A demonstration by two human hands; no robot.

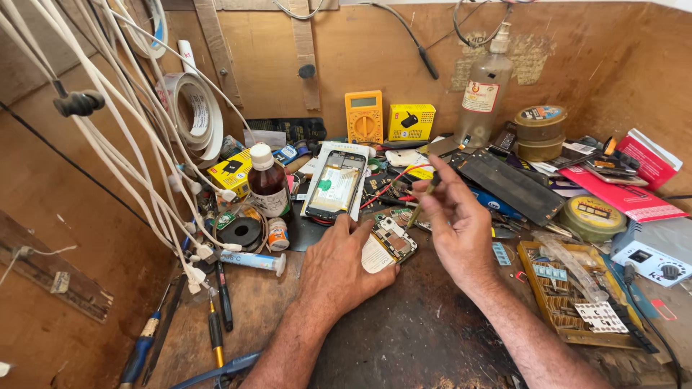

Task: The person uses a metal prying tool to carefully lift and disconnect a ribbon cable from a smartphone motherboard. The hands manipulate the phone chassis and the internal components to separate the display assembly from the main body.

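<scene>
My left hand (344,265) lies flat on the dark bench mat, fingers resting on the edge of an opened phone (393,241) whose circuit board shows. My right hand (454,220) hovers just right of that phone, pinching a thin yellowish-green tool (420,204) that points down toward the board. Beyond them another opened phone (335,185) lies face up on a white sheet. Red wires (389,184) run across the clutter behind my fingers.
A brown bottle (268,181), a tape roll (241,232) and hanging white cables (137,144) crowd the left. Screwdrivers (216,324) lie front left. A yellow multimeter (364,117), a clear spray bottle (484,90), tape tins (539,131) and a parts tray (569,295) fill the back and right.
</scene>
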